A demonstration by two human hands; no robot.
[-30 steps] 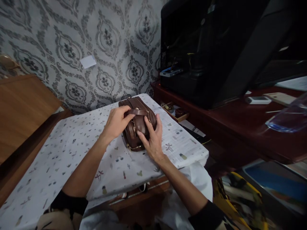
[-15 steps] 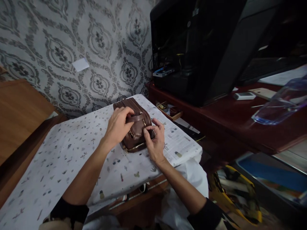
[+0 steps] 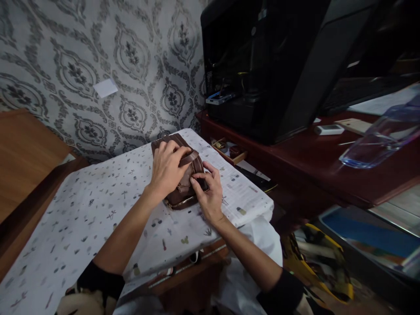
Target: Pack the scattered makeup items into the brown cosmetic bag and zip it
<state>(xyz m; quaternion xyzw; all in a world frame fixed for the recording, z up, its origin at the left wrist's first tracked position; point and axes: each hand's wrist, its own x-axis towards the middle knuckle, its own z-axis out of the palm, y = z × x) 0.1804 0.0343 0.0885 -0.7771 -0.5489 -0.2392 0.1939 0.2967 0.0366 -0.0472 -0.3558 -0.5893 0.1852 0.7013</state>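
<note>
A brown leather bag [image 3: 185,192] with gold-toned zippers lies on the patterned white cloth. My left hand [image 3: 169,168] reaches over it from the left, its thumb and fingers closed around the bag's strap [image 3: 190,157], which stands raised in a loop. On the bag's right side, my right hand [image 3: 208,190] pinches thumb and forefinger together at a short zipper [image 3: 193,170]. Those fingertips hide the zipper's pull. The other fingers of that hand are curled loosely. Along the near edge of the bag runs another zipper [image 3: 182,202].
The white cloth [image 3: 98,218] covers the surface beneath. To the right, a dark red desk [image 3: 328,162] carries a black computer case [image 3: 262,78] and a clear glass [image 3: 367,148]. A small open drawer [image 3: 234,155] juts out behind the bag. A brown wooden panel [image 3: 29,162] stands left.
My left hand has shifted forward over the bag, and the strap is lifted higher. My right fingertips have moved slightly left along the bag. The view has turned slightly.
</note>
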